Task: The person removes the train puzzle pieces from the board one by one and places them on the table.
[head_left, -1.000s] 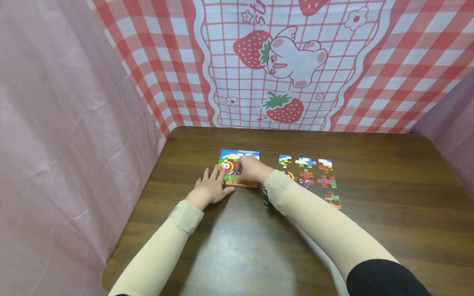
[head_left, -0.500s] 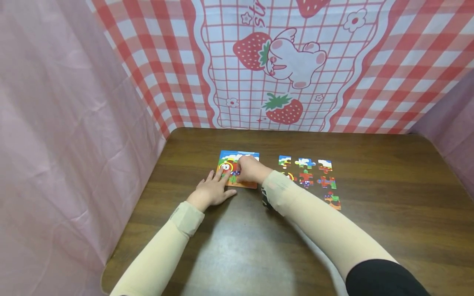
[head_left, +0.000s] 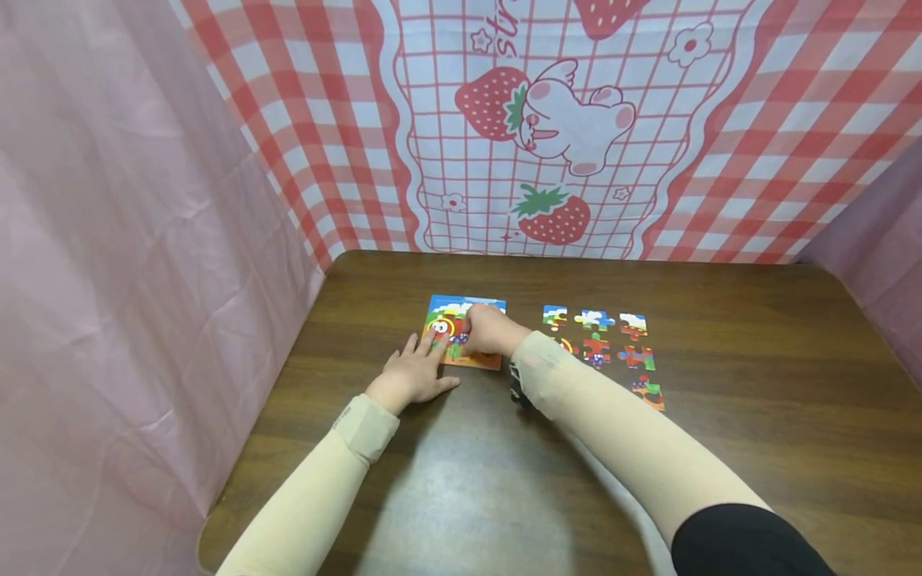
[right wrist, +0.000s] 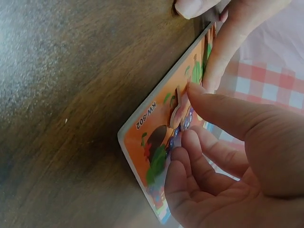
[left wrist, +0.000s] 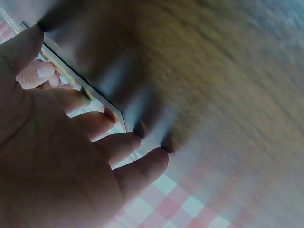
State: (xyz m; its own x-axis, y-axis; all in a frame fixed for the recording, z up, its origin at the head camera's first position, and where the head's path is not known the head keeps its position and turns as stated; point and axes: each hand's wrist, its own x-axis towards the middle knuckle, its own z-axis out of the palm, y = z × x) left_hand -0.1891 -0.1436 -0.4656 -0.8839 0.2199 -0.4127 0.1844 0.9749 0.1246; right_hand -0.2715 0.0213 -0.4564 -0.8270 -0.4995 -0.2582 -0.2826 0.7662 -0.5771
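Note:
A colourful puzzle board (head_left: 484, 362) lies on the table, with a cartoon face at its left and an orange lower edge. My left hand (head_left: 414, 376) rests on the board's left side, fingers spread and straight, thumb out on the table. Over the board's right half, my right hand (head_left: 491, 330) pinches a jigsaw piece (right wrist: 176, 112) between thumb and fingers. In the right wrist view that piece stands slightly raised from the board's surface. The hand hides much of it in the head view. Only the board's thin edge (left wrist: 107, 103) shows past the fingers in the left wrist view.
Right of the board, several loose jigsaw pieces (head_left: 596, 347) lie in rough rows on the brown wooden table (head_left: 756, 360); the right forearm covers part of that area. A red-checked cloth (head_left: 346, 144) hangs behind the table, and a pink curtain (head_left: 130, 264) at the left.
My left hand has shifted slightly to the right, its fingers reaching further over the board's left part. The right hand stays at nearly the same spot on the board.

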